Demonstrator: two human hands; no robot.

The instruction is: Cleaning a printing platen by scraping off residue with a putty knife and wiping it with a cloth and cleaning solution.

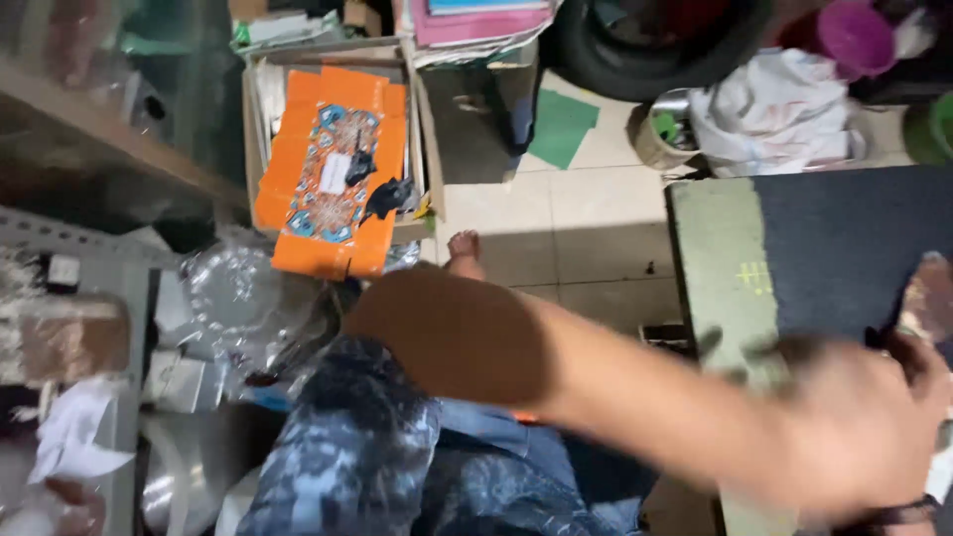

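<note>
Left hand (862,437), motion-blurred at the lower right, reached across the body over the near edge of a dark mat (844,248) lying on a green board (720,268); whether its fingers were spread or closed on anything could not be told. A blurred brownish object (930,296) lay just beyond the hand, toward the right frame edge, and was the nearest thing to it. The forearm ran lengthwise from the knee in patterned trousers (347,457) toward the mat. No right hand was visible.
</note>
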